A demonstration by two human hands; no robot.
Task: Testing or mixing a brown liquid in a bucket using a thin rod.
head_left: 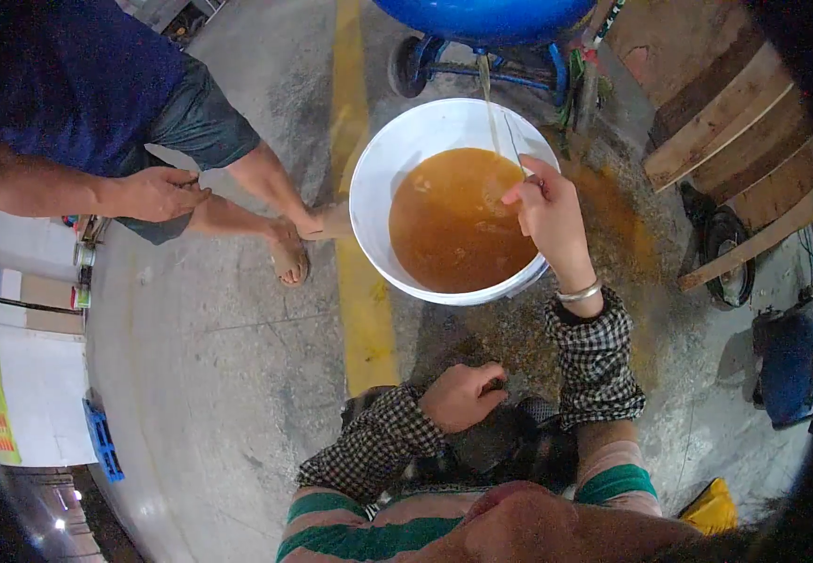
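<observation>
A white bucket [378, 155] stands on the floor in front of me, part filled with cloudy orange-brown liquid [453, 220]. Over its right side, my right hand [549, 211] pinches the bucket's thin wire handle [513, 139]. A thin stream [487, 89] runs from the underside of a blue rounded tank [486, 17] into the bucket. My left hand [464, 397] rests low near my lap, nearer to me than the bucket, its fingers loosely curled and apart with nothing visible in them. Checkered sleeve covers [594, 361] wrap both my forearms.
Another person's hand [164, 192] and bare feet [286, 251] are at the left, close to the bucket. The tank has a wheeled blue frame [467, 68]. Wooden slats [744, 164] lean at the right. A yellow stripe [366, 328] crosses the concrete floor, which is stained beside the bucket.
</observation>
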